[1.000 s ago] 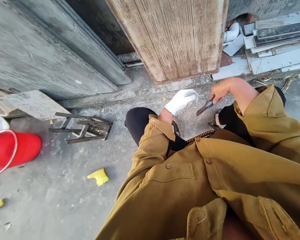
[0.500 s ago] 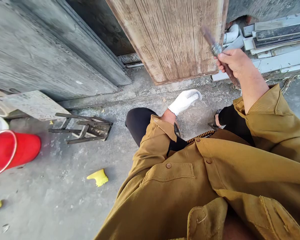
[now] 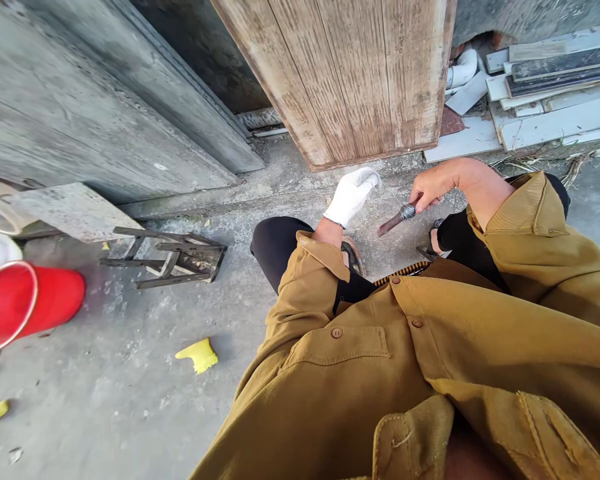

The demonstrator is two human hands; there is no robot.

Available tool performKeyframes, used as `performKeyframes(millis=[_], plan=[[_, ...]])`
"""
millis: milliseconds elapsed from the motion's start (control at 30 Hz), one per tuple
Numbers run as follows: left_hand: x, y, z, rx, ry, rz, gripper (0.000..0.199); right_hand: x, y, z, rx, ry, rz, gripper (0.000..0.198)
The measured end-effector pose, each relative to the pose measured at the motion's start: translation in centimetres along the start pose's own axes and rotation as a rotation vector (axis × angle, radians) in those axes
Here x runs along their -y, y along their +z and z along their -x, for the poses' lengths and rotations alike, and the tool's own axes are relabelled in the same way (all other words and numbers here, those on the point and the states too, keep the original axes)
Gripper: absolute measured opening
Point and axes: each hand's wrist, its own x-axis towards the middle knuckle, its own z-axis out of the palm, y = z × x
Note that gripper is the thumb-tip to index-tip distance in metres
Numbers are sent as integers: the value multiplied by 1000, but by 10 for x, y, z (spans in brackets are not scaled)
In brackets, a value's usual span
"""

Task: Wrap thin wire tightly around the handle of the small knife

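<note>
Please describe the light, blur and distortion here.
Head view: soft light, a faint shadow beside the yellow piece; head view: red bucket looks stretched and soft near the left edge; head view: right hand and its dark stick look fairly sharp.

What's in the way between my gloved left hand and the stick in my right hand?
Nothing solid visible: a gap above the concrete ground separates your left hand from the stick in your right hand, though a faint strand may cross it.

two hands (image 3: 353,197) (image 3: 435,185), one tool (image 3: 395,221), one stool (image 3: 197,247)
</note>
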Motion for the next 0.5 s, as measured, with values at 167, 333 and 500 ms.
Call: performKeyframes(millis=[167, 333, 500], plan=[[2, 12, -7, 75, -133, 37, 21, 3, -6, 24, -286, -218, -305, 25], [-13, 26, 1, 325, -46, 242, 18, -14, -15, 33, -1001, -30, -772, 17], [-19, 16, 6, 309, 48, 165, 22, -28, -17, 20, -767, 417, -118, 24]])
